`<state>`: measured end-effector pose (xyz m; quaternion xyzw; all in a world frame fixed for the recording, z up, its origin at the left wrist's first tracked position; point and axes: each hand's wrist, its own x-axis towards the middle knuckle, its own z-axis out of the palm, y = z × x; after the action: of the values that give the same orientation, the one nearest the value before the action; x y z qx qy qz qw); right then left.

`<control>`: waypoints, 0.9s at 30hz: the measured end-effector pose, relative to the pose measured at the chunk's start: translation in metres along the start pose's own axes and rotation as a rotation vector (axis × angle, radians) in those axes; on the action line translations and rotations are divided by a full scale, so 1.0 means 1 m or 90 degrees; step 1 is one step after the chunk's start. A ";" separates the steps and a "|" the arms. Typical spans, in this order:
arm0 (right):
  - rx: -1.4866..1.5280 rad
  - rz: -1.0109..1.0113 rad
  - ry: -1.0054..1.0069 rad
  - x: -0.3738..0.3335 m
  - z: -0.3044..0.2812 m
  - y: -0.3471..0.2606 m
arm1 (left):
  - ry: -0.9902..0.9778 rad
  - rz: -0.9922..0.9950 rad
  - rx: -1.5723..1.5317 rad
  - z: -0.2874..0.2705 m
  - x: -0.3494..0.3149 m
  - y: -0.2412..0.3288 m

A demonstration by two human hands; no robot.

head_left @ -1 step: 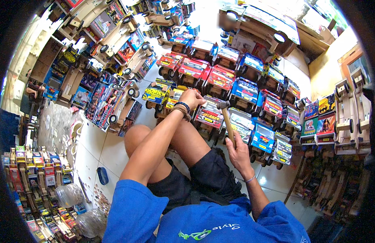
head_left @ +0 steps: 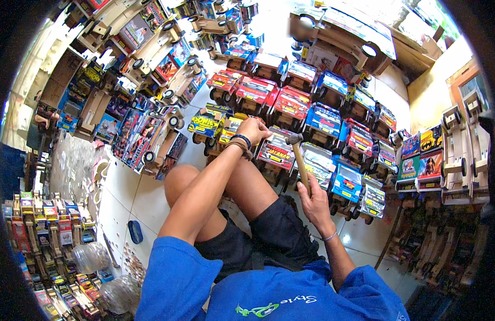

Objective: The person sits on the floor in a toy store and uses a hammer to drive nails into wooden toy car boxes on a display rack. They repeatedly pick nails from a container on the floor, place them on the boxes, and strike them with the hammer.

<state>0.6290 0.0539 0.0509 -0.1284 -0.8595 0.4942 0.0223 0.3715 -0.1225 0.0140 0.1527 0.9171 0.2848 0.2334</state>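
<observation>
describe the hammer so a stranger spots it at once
Find the colourful toy trucks standing in rows before the person. At their near side, the right hand holds the hammer. Unlike the boxy, wheeled trucks around it, this has a slim tan handle and a small grey head.

The hammer (head_left: 301, 165) is showing a smooth wooden handle and dull metal head. The trucks (head_left: 323, 120) are gleaming with glossy panels; the tiles (head_left: 360, 241) are shining. The shirt (head_left: 365, 294) is looking like matt cloth, the bags (head_left: 91, 259) like crinkled plastic.
</observation>
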 end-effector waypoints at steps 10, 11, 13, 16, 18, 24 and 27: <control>0.009 -0.012 -0.007 0.004 0.002 0.001 | 0.038 -0.016 0.009 0.006 0.002 0.001; 0.001 -0.013 -0.007 0.005 0.002 0.001 | 0.041 -0.020 0.006 0.006 0.002 0.002; -0.011 -0.006 -0.016 0.005 0.000 0.001 | 0.040 -0.035 -0.002 0.006 0.001 0.003; -0.020 0.009 -0.034 0.005 -0.001 0.001 | 0.047 -0.036 -0.013 0.005 -0.001 0.004; -0.026 0.022 -0.039 0.004 -0.001 0.002 | 0.050 -0.040 -0.016 0.006 -0.001 0.005; -0.072 0.013 -0.056 0.007 0.001 0.005 | 0.058 -0.036 -0.008 0.007 0.000 0.003; -0.108 -0.090 -0.032 0.011 0.002 0.003 | 0.060 -0.036 -0.010 0.008 0.001 0.003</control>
<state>0.6192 0.0565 0.0460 -0.0566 -0.9053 0.4202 0.0247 0.3757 -0.1164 0.0093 0.1112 0.9288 0.2919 0.1995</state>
